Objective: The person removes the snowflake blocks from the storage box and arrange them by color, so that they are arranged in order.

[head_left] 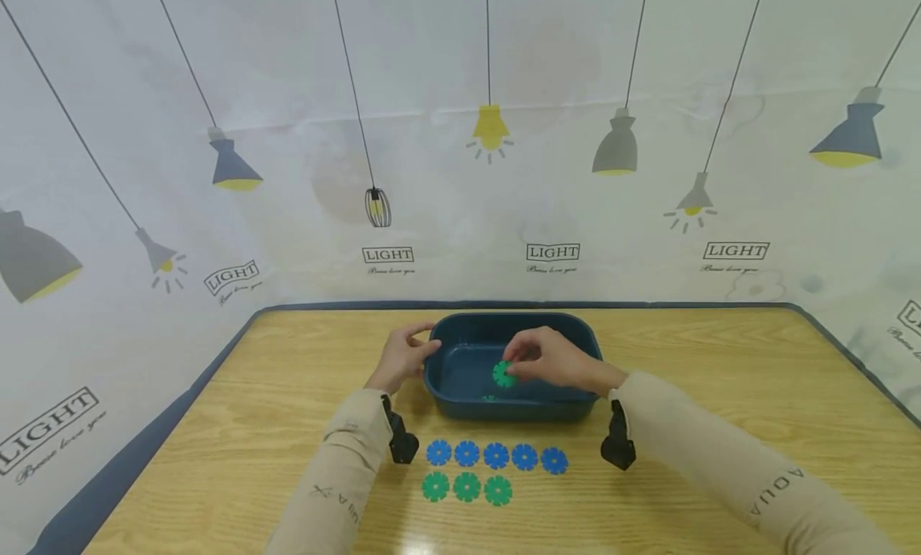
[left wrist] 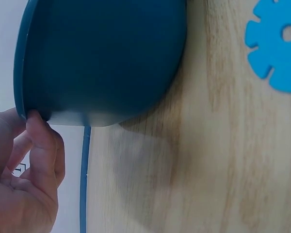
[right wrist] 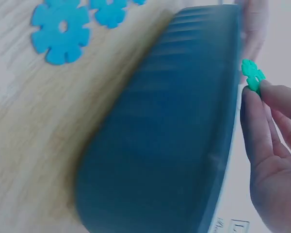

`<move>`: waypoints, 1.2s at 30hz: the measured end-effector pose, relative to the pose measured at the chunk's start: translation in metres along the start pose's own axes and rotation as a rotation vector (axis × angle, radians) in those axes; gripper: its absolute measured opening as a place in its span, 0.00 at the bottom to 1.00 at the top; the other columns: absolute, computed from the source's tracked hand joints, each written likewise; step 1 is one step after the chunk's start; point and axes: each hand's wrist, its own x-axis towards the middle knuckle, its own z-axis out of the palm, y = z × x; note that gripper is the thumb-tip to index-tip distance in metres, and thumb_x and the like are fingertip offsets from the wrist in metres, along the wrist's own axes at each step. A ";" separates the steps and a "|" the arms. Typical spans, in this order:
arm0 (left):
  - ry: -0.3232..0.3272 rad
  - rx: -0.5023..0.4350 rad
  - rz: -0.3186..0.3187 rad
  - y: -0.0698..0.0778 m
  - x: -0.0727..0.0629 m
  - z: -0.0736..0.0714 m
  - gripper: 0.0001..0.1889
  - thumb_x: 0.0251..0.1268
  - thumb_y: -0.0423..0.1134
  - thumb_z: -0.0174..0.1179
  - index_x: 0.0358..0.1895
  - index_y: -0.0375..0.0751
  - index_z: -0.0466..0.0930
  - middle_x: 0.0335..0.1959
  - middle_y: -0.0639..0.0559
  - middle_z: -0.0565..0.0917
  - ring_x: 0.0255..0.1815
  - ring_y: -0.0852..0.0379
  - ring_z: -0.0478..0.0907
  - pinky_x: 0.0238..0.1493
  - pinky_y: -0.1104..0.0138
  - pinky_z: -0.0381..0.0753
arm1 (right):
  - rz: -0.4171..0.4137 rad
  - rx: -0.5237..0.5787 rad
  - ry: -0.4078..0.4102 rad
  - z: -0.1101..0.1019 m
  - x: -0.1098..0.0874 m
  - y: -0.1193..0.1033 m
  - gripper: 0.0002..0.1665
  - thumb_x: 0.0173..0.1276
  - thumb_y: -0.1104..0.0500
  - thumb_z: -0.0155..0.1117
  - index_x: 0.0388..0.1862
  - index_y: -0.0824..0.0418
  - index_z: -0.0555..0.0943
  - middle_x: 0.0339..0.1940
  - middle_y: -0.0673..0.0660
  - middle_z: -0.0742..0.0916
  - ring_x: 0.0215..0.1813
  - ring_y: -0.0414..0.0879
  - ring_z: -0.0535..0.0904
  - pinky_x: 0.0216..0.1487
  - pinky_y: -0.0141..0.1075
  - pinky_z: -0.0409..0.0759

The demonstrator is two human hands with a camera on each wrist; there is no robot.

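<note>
A dark blue plastic basin (head_left: 518, 411) stands on the wooden table. My left hand (head_left: 404, 355) grips its left rim, thumb over the edge; the left wrist view shows the fingers (left wrist: 42, 145) against the outer wall. Over the basin, my right hand (head_left: 550, 359) pinches a green notched disc (head_left: 503, 373) between thumb and fingertips. The right wrist view shows this green disc (right wrist: 252, 75) above the rim, held by its edge. Part of another green disc (head_left: 489, 398) shows inside the basin, mostly hidden by the front wall.
In front of the basin lies a row of several blue notched discs (head_left: 496, 455). Nearer still is a row of three green notched discs (head_left: 466, 487). Behind the table (head_left: 705, 427) hangs a white cloth (head_left: 446, 179) printed with lamps.
</note>
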 end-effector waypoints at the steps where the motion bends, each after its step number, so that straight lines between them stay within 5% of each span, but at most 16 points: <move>1: 0.000 0.000 0.001 0.000 0.000 0.000 0.20 0.59 0.35 0.57 0.57 0.41 0.70 0.32 0.41 0.77 0.16 0.60 0.68 0.19 0.63 0.76 | -0.003 0.015 0.006 -0.002 -0.003 -0.002 0.08 0.59 0.67 0.60 0.38 0.68 0.76 0.33 0.58 0.81 0.35 0.51 0.79 0.36 0.41 0.79; 17: -0.024 -0.039 -0.012 -0.001 0.000 0.002 0.21 0.61 0.36 0.55 0.59 0.42 0.69 0.41 0.35 0.77 0.24 0.55 0.75 0.19 0.67 0.76 | -0.072 0.063 -0.104 -0.003 -0.047 -0.023 0.09 0.60 0.64 0.60 0.37 0.68 0.77 0.29 0.58 0.82 0.30 0.52 0.78 0.33 0.44 0.78; 25: -0.026 -0.039 0.005 -0.002 -0.002 0.002 0.21 0.62 0.36 0.54 0.60 0.42 0.68 0.40 0.33 0.77 0.33 0.41 0.78 0.23 0.63 0.79 | -0.146 0.110 -0.182 0.017 -0.063 -0.005 0.07 0.58 0.65 0.61 0.35 0.69 0.78 0.26 0.58 0.81 0.26 0.42 0.77 0.28 0.34 0.78; 36: -0.022 -0.042 -0.006 -0.001 -0.002 0.001 0.21 0.62 0.36 0.54 0.60 0.44 0.68 0.41 0.32 0.76 0.28 0.44 0.77 0.21 0.65 0.78 | -0.102 0.098 -0.244 0.042 -0.076 0.017 0.06 0.56 0.65 0.63 0.31 0.67 0.79 0.27 0.53 0.82 0.27 0.36 0.75 0.27 0.31 0.77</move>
